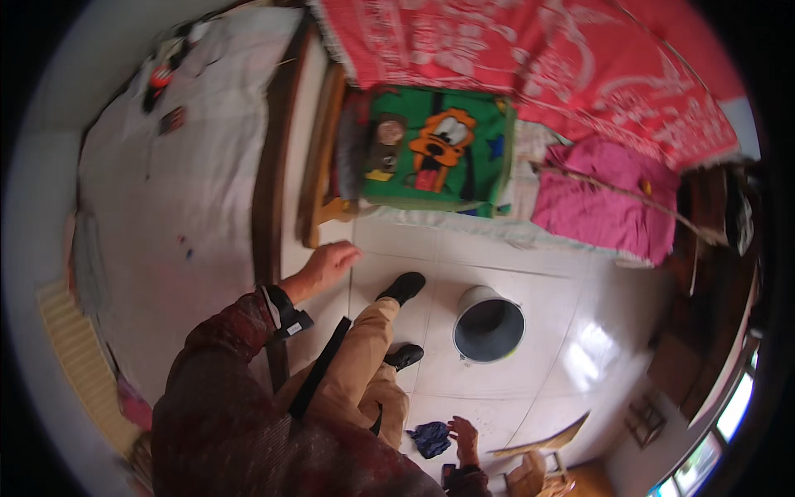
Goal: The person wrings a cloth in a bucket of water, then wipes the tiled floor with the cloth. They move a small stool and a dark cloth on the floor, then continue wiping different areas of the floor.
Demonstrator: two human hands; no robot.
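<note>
My left hand (333, 262) hangs over the pale tiled floor beside the bed's wooden edge. Its fingers are loosely curled in, and nothing shows in them. My right hand (465, 437) is low in the picture, fingers apart. Just left of its fingertips is a crumpled dark blue cloth (431, 439), which looks to lie on the floor; I see no grip on it. A grey bucket (489, 328) stands on the tiles ahead and to the right of my feet, its inside dark.
On the left is a bed with a white sheet (178, 224) and small items on it. Ahead, a seat bears a green cloth (397, 186) with a cartoon dog, a pink cloth (596, 195) and a stick. A red patterned cloth (546, 58) hangs behind. Wooden furniture stands lower right.
</note>
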